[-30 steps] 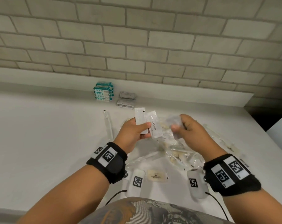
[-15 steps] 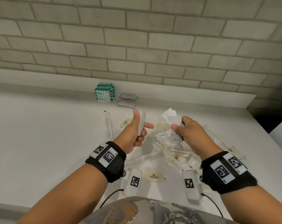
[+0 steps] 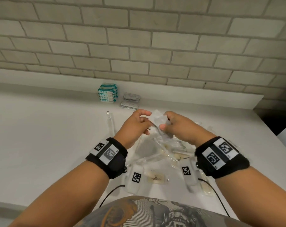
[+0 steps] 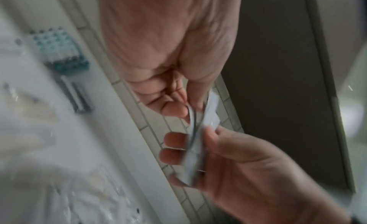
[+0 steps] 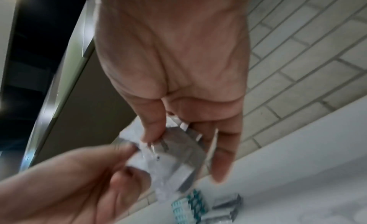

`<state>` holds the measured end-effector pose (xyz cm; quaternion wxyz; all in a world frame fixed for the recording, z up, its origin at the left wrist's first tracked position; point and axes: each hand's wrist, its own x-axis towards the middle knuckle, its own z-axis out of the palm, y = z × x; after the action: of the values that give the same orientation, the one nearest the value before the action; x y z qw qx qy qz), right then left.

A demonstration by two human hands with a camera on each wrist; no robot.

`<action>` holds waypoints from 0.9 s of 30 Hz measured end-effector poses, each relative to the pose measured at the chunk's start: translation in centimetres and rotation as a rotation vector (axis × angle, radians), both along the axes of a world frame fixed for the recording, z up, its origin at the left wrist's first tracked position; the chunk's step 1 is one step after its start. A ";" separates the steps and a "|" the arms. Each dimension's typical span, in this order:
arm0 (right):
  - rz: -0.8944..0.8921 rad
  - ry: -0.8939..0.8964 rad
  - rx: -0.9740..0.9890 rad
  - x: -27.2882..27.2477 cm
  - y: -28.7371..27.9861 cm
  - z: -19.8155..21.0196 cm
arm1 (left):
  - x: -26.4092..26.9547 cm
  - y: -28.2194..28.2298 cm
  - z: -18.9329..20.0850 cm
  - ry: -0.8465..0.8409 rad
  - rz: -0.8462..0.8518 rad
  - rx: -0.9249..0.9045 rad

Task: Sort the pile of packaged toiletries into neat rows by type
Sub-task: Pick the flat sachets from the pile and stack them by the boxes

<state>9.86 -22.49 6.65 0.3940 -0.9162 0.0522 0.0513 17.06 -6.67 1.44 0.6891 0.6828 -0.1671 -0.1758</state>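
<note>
Above the pile, my left hand (image 3: pixel 146 119) and right hand (image 3: pixel 164 120) meet, both pinching the same small bunch of white packets (image 3: pixel 157 118). In the left wrist view my left hand (image 4: pixel 188 105) nips the thin upper edge of the packets (image 4: pixel 193 149), while the right thumb and fingers clamp them lower down. In the right wrist view my right hand (image 5: pixel 178 142) holds several flat packets (image 5: pixel 172 161) fanned out, and my left hand (image 5: pixel 127 156) grips their near corner. The pile of clear-wrapped toiletries (image 3: pixel 168 149) lies under my hands.
A stack of teal packs (image 3: pixel 108 93) and grey sachets (image 3: pixel 130 100) sit in a row near the back ledge. A clear-wrapped long item (image 3: pixel 110 123) lies to the left. A beige packet (image 3: pixel 156 177) lies near my body. A dark gap (image 3: pixel 273 118) borders the white counter (image 3: pixel 40 136) on the right.
Half a second ago my hands were apart, each holding its own packets. They have since come together, and both now grip one bunch.
</note>
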 end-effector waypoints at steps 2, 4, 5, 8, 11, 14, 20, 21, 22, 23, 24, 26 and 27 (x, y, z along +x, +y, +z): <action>-0.071 -0.022 0.216 0.6 0.9 -0.9 | -0.5 -0.4 0.3 0.105 -0.038 -0.182; -0.105 -0.017 0.447 0.9 1.5 -1.6 | -0.9 -0.6 0.1 0.166 -0.113 -0.260; -0.083 -0.010 0.501 1.0 1.8 -1.9 | -1.1 -0.8 0.0 0.191 -0.137 -0.264; 0.038 -0.003 0.342 0.9 2.9 -2.3 | -1.3 -1.3 0.0 0.278 -0.129 -0.239; 0.031 -0.122 -0.008 0.9 2.7 -1.9 | -0.6 -1.4 0.1 0.328 -0.021 -0.314; 0.072 -0.259 -0.295 0.6 1.6 -1.4 | 0.3 -1.4 0.3 0.356 0.003 -0.285; 0.370 -0.249 -0.440 1.6 1.1 -1.6 | -0.1 -2.3 0.8 0.313 -0.255 -0.165; 0.355 -0.281 -0.436 1.8 1.0 -1.5 | 0.0 -2.4 0.9 0.341 -0.263 -0.188; 0.348 -0.288 -0.431 1.9 0.8 -1.5 | 0.1 -2.4 0.8 0.366 -0.269 -0.205; 0.354 -0.283 -0.431 2.1 0.6 -1.6 | 0.3 -2.4 0.8 0.384 -0.280 -0.212; 0.367 -0.282 -0.441 2.3 0.5 -1.7 | 0.4 -2.5 0.7 0.393 -0.284 -0.208; 0.370 -0.327 -0.461 2.9 0.3 -2.0 | 0.7 -2.7 0.6 0.399 -0.269 -0.186; 0.360 -0.355 -0.462 3.2 0.3 -2.1 | 0.9 -2.8 0.6 0.399 -0.242 -0.168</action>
<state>13.10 -22.22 4.57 0.1635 -0.9705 -0.1692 -0.0533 17.93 -9.51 2.03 0.7369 0.5499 -0.1222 -0.3737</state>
